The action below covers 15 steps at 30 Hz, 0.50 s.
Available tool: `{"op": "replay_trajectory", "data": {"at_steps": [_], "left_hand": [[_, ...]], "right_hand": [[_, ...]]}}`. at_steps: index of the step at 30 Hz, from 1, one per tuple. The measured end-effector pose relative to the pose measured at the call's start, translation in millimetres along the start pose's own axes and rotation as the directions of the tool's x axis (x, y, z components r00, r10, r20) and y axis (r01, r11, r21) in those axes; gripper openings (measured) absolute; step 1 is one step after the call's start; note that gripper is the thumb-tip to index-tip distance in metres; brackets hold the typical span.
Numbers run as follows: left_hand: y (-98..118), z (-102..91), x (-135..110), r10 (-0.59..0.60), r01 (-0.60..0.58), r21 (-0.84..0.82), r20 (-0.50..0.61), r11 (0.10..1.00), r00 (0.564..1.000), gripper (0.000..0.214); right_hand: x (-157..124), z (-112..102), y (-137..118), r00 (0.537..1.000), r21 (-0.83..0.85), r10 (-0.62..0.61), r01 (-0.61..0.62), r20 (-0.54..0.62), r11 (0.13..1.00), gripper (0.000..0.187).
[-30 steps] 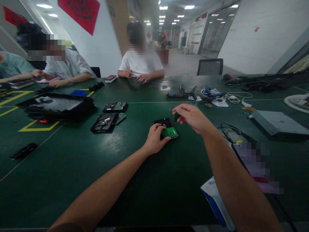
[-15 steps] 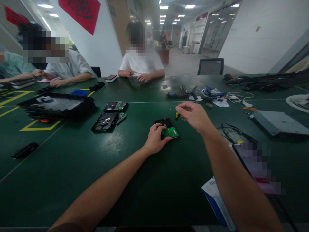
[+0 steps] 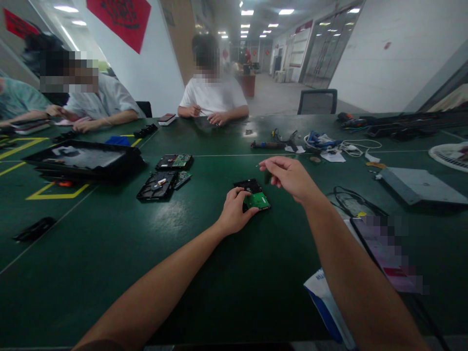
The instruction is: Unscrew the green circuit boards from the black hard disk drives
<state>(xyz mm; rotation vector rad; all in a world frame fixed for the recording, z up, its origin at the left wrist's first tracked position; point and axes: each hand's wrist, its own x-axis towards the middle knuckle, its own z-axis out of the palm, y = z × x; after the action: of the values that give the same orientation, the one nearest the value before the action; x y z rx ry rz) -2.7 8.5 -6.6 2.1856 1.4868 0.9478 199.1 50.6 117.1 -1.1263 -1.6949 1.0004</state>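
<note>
My left hand (image 3: 237, 209) is closed round the near left part of a hard drive (image 3: 265, 200) lying on the green table, fingers across its top and thumb at its near edge. The drive shows a green circuit board and a black casing. Just beyond its right side, my right hand (image 3: 287, 178) is raised with bent fingers. Between them is a short screwdriver (image 3: 268, 176), dark and blurred; its tip cannot be made out. A tiny shiny piece (image 3: 257, 165) shows near the right fingertips.
To the left lie two more hard drives (image 3: 157, 186) and a loose circuit board (image 3: 183, 179). Farther left stands a black tray (image 3: 124, 168). At right are a grey metal box (image 3: 420, 187), cables (image 3: 347, 200) and a phone (image 3: 383, 253). Across the table sits a co-worker (image 3: 215, 100).
My right hand has shifted slightly left and turned, with the screwdriver's yellow part no longer showing. My left hand stays on the hard drive.
</note>
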Motion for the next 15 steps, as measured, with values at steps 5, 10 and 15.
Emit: {"op": "replay_trajectory", "data": {"at_steps": [5, 10, 15], "left_hand": [[0.0, -0.1, 0.0, 0.007, -0.007, -0.003, 0.002, 1.0, 1.0, 0.05], [1.3, -2.2, -0.2, 0.008, -0.008, -0.008, 0.002, 1.0, 1.0, 0.048], [2.0, -3.1, 0.0, -0.007, 0.007, -0.01, 0.027, 1.0, 1.0, 0.048]], "right_hand": [[-0.3, 2.5, -0.1, 0.998, 0.128, 0.019, -0.026, 0.053, 0.991, 0.022], [-1.7, 3.4, -1.4, 1.0, 0.077, 0.029, -0.029, 0.004, 0.997, 0.021], [1.9, 0.8, 5.4, 0.986, -0.093, -0.003, -0.012, -0.167, 0.996, 0.025]]}}
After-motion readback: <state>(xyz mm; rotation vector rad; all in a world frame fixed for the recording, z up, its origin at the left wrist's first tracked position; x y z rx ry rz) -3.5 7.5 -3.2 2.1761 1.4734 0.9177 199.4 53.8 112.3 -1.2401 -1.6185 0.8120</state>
